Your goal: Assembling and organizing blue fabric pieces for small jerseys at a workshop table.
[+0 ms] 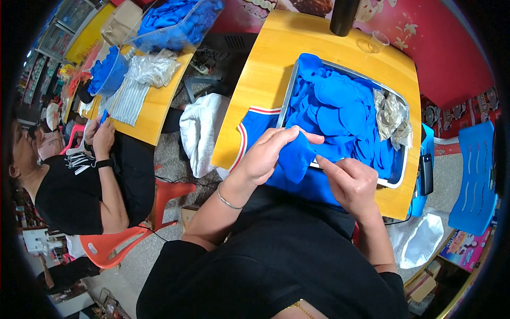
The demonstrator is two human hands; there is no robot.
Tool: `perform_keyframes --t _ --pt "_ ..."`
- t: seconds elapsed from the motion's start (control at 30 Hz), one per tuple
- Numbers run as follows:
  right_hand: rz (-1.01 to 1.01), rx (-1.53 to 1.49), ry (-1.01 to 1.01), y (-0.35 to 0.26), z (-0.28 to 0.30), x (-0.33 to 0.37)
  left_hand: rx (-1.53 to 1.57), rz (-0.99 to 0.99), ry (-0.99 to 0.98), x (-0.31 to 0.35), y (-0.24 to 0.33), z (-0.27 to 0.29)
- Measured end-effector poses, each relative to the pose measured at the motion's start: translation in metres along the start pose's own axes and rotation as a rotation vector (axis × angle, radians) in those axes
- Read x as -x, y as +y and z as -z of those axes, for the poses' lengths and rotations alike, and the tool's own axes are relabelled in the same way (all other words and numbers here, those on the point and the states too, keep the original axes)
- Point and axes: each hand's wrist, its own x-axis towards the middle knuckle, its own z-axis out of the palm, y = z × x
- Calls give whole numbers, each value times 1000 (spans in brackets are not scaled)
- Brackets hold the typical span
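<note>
My left hand [269, 153] is closed on a blue cup-shaped piece of fabric [295, 160], gripping it between thumb and fingers at chest height. My right hand [351, 185] has its fingers curled, and the index fingertip meets the right edge of that piece. Whether something small sits in the right fingers I cannot make out. Just beyond both hands, a metal tray [402, 169] on the yellow table [264, 69] holds a heap of similar blue fabric pieces [340, 109]. Crumpled clear plastic bags [390, 118] lie at the tray's right end.
A blue garment with red-and-white trim [260, 125] lies left of the tray. A dark bottle [344, 17] and clear cup [378, 41] stand at the back. At left, a co-worker [74, 186] handles a blue piece beside a blue basin [118, 74]. A blue chair [473, 175] stands right.
</note>
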Motion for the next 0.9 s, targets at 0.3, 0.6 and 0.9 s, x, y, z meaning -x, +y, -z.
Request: perform_keyframes --t 0.3,0.6,0.9 --pt "-67 -453 -327 8 13 3 -10 168 -117 -3 -6 2" --pt "-659 -1155 -327 5 -4 19 -527 -807 194 5 -19 -6" --pt "-730 -1336 -350 -14 -10 19 -385 -631 272 25 -26 -28"
